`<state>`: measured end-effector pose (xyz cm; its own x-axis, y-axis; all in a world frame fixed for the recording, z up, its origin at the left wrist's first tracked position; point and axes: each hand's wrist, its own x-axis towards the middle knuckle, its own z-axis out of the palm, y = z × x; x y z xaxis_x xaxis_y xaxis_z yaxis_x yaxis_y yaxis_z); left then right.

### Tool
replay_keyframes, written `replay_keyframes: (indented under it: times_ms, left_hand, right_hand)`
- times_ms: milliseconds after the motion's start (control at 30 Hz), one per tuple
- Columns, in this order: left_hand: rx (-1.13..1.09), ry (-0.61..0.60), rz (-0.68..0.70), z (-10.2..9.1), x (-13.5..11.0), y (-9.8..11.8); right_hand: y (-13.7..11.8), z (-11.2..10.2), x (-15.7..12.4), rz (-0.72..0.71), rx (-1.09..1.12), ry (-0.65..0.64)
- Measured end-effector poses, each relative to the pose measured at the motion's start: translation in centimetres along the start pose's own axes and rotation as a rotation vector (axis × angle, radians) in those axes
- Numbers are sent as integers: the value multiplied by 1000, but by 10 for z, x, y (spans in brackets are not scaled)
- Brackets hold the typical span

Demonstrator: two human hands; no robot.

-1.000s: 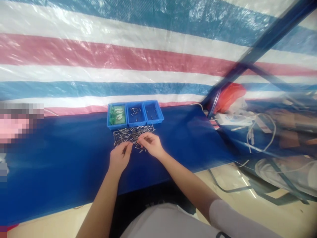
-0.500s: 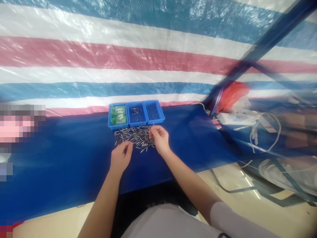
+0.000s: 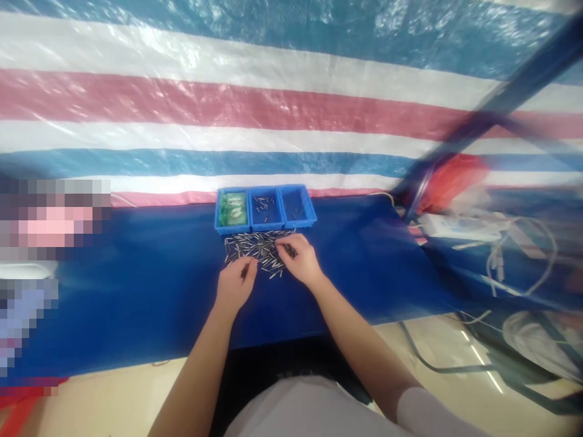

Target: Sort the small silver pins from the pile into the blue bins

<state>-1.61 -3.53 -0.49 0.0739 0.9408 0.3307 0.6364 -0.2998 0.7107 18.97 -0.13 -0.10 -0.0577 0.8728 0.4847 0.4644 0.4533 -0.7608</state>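
Note:
A spread pile of small, thin metal pins [image 3: 249, 244] lies on the blue table in front of three joined blue bins. My left hand [image 3: 235, 283] is at the near left edge of the pile, thumb and forefinger closed together; whatever they pinch is too small to make out. Over the right part of the pile is my right hand [image 3: 302, 260], its fingertips also pinched among the pins, and I cannot make out what is between them. The left bin [image 3: 218, 212] holds a green bag with pale pieces. Several pins lie in the middle bin [image 3: 259, 220], and a few in the right bin [image 3: 298, 203].
The blue tabletop [image 3: 150, 273] reaches to both sides. A striped plastic sheet [image 3: 228, 109] hangs behind it. To the right are a dark metal frame [image 3: 455, 145], a red bag [image 3: 455, 182] and a white cable [image 3: 553, 255]. Another person, blurred out, is at the left edge.
The view has turned left, so the bins and pile sit farther right in the picture. My right hand has shifted slightly left over the pins; my left hand stays by the pile's near edge.

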Motion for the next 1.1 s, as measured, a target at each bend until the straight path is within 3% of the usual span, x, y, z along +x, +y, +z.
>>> replay_keyframes:
  times_ms: [100,400,867,1100]
  left_hand:
    - [4,-14,12,-1,-1,2]
    - [13,0,24,-3,-1,1]
    - [13,8,13,-1,0,-1]
    - [-14,17,35,2,-1,-4]
  right_hand:
    - [-6,6,-5,-125,-120,-160]
    - [-8,10,-10,-196,-320,-352]
    - [-7,13,-9,-247,-355,-398]
    - [-12,13,-10,-180,-200,-310]
